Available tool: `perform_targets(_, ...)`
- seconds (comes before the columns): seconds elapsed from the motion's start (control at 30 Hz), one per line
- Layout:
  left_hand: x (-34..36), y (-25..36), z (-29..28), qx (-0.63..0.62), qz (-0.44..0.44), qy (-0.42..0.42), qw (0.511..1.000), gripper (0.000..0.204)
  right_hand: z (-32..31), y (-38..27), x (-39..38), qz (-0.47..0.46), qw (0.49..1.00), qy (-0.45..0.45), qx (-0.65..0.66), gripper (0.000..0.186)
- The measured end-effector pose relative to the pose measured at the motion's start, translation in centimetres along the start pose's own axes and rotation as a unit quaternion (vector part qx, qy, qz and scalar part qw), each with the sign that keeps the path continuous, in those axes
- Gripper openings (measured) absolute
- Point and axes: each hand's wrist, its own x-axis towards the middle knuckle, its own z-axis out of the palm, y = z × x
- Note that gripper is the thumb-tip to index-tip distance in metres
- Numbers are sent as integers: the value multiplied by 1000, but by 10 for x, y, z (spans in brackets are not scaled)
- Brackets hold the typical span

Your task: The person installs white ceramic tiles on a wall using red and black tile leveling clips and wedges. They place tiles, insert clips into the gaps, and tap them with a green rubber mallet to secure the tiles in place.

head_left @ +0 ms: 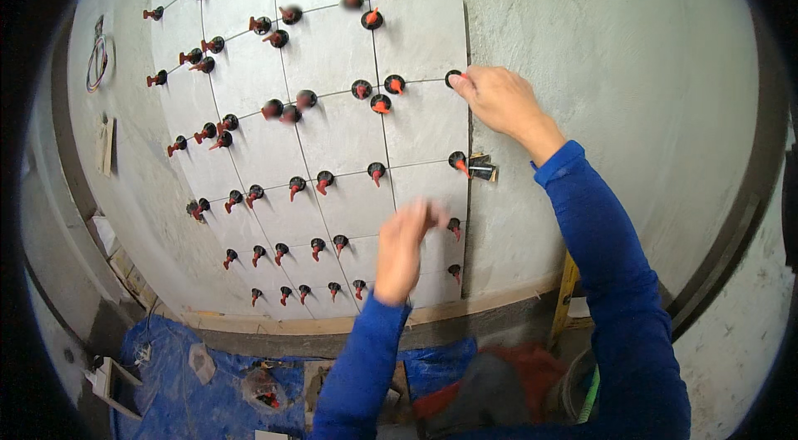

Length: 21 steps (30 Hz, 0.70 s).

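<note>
Light grey wall tiles (420, 41) stand in rows on the wall, with black tile levelers with red handles set along their joints. At the right edge of the tiled field, my right hand (505, 103) is closed on a tile leveler (454, 79); its thumb lies against the black cap and hides most of the handle. My left hand (405, 249) is lower down, in front of the tiles, its fingers smeared by motion. Nearest to it is another leveler (453, 229) at the right tile edge. Between the hands sits a leveler with an orange-red handle (459, 162).
Right of the tiles is bare grey plastered wall (615, 49). A small dark electrical box (482, 168) opens beside the tile edge. Wires (98, 57) hang at the far left. Below lie a blue tarp (183, 365), a clear bag (264, 390) and a yellow level (565, 294).
</note>
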Motion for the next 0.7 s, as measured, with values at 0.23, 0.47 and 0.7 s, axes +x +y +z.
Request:
perform_targets(0.23,160,22,69,-145,-103,17,984,44,-4,42,23,52,992,42,104,43)
perform_targets(0.47,170,16,59,-76,-130,50,987,45,34,71,38,22,973,27,227,28)
perform_targets(0.7,165,21,59,-54,-139,45,988,47,49,55,38,27,965,101,240,17)
